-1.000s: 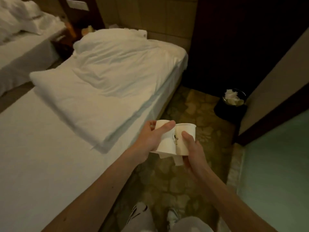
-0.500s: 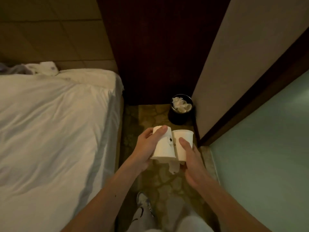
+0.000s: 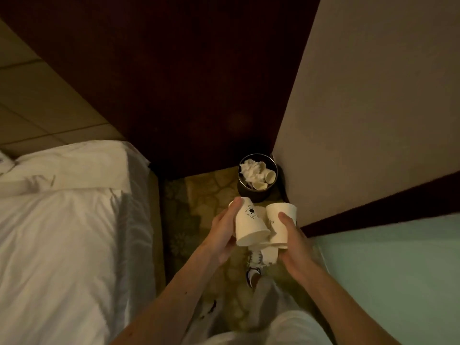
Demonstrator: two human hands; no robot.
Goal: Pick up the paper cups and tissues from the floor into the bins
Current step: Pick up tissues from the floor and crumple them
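My left hand (image 3: 221, 231) grips a white paper cup (image 3: 249, 224) with a small black drawing, held upside down with its mouth toward me. My right hand (image 3: 292, 241) grips a second white paper cup (image 3: 280, 217) upright beside it, and a piece of white tissue (image 3: 270, 253) hangs below that cup. Both cups touch each other. Just beyond them, in the corner, stands a small dark round bin (image 3: 257, 195) holding crumpled tissue (image 3: 250, 169) and paper cups (image 3: 270, 176).
A bed with white sheets (image 3: 57, 232) fills the left side. Dark wooden panelling (image 3: 186, 83) closes the far end, and a pale wall (image 3: 373, 108) with a dark baseboard runs on the right. Patterned floor (image 3: 199, 192) forms a narrow aisle. My sneaker (image 3: 254, 270) shows below the hands.
I have moved toward the bin, which now sits closer and just past the cups. The left cup has tilted more, mouth toward me. Both hands keep their hold.
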